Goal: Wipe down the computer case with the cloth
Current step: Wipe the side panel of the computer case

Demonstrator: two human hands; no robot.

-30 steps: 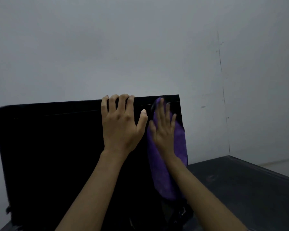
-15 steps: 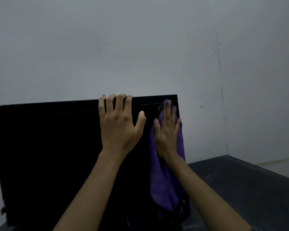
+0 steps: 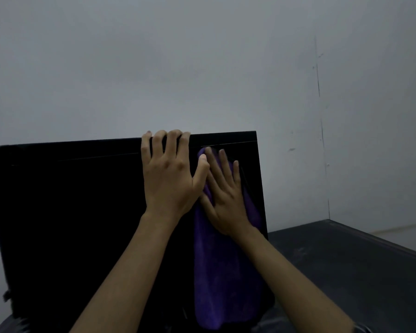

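Viewpoint: seen from the person's head, looking forward and slightly down along two bare forearms that reach away from the viewer

Computer case: a large black computer case (image 3: 65, 212) stands upright on a dark tabletop (image 3: 346, 267); its broad side panel faces the viewer and fills the lower left and centre; its flat top edge runs across the middle of the view

Left hand: the left hand (image 3: 171, 179) lies on the upper part of the side panel; its four fingers (image 3: 172, 140) bend over the top edge of the case and hold it; the thumb points right and upward, touching the other hand's fingers; the forearm rises from the bottom centre

Right hand: the right hand (image 3: 226, 200) lies flat with straight, slightly spread fingers, pressing a cloth against the panel near the case's right edge, just below the top; the wrist is angled so the fingers point up and slightly left

Cloth: a purple cloth (image 3: 223, 280) is pinned under the right palm; most of it hangs down the panel below the hand, reaching nearly to the tabletop

Background: a plain pale grey wall (image 3: 178, 63) behind the case
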